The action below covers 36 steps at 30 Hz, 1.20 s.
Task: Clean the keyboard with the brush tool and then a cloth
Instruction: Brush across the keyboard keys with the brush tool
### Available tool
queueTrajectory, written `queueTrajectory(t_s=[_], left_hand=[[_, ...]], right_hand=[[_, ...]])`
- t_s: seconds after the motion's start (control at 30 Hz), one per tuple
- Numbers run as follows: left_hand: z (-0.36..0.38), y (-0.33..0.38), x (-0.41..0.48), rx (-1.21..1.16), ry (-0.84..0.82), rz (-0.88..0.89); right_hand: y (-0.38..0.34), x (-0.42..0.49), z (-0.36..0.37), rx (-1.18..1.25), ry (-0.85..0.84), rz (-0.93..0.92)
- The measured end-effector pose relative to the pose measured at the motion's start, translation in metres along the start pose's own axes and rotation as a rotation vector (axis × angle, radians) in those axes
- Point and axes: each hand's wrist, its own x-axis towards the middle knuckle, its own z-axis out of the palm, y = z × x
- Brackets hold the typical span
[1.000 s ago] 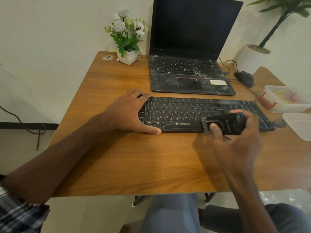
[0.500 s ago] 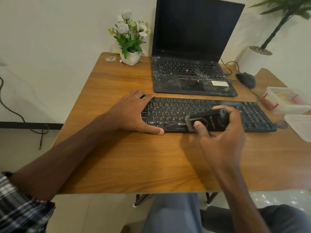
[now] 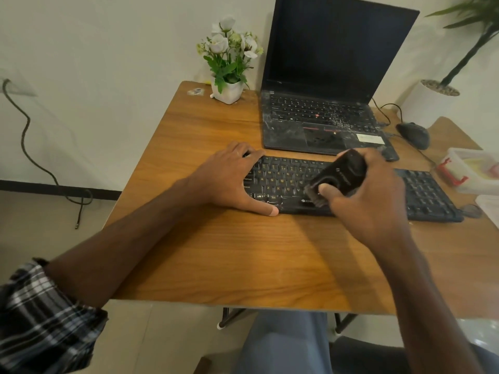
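Hands are working over a black keyboard [image 3: 351, 190] that is lying across a wooden table [image 3: 243, 252], just in front of an open laptop [image 3: 324, 103]. The left hand [image 3: 229, 179] is lying flat over the keyboard's left end, fingers straight and relaxed, with the thumb stretching along the near edge; it is pressing down and gripping nothing. The right hand [image 3: 372, 195] is curling its fingers and thumb around a black brush tool [image 3: 339, 175], holding it tilted so that the bristle end is pointing down and to the left. The bristles are meeting the keyboard near the bottom row, around the middle of the near edge, just right of the left thumb. The right end of the keyboard is showing beyond the right hand.

Behind the keyboard, the laptop is sitting with its screen dark and its palm rest looking dusty. A small white pot of white flowers [image 3: 229, 63] is standing at the far left corner of the table, beside the laptop. A black mouse [image 3: 413, 134] is resting to the right of the laptop, its cable trailing away. A clear plastic box [image 3: 475, 171] with a red clasp is sitting at the table's right edge. A plaid sleeve [image 3: 40, 319] is covering the left upper arm.
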Motion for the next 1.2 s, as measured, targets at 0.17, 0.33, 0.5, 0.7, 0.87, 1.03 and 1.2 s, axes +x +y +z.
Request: queueTrajectory(t_s=[0.17,0.33,0.5,0.7,0.87,1.03,1.2], left_hand=[[0.001,-0.001,0.002,0.020,-0.007,-0.004],[0.003,-0.001,0.002,0.016,-0.002,0.005],[0.002,-0.003,0.002,0.006,0.003,0.005],[0.004,-0.001,0.002,0.023,0.015,0.011],[0.005,-0.004,0.003,0.033,0.019,0.003],[0.004,-0.004,0.002,0.026,0.012,0.012],[0.002,-0.001,0.002,0.012,0.003,0.002]], right_hand=[[-0.014,-0.011,0.023,-0.043,-0.055,-0.064],[-0.026,-0.002,0.028,0.019,-0.143,-0.111],[-0.018,0.005,0.015,-0.059,-0.080,-0.101],[-0.032,0.001,0.034,-0.010,-0.187,-0.208],[-0.029,0.001,0.028,-0.073,-0.178,-0.213],[-0.031,0.005,0.002,-0.165,-0.386,-0.153],[-0.037,0.012,0.011,-0.037,-0.153,-0.158]])
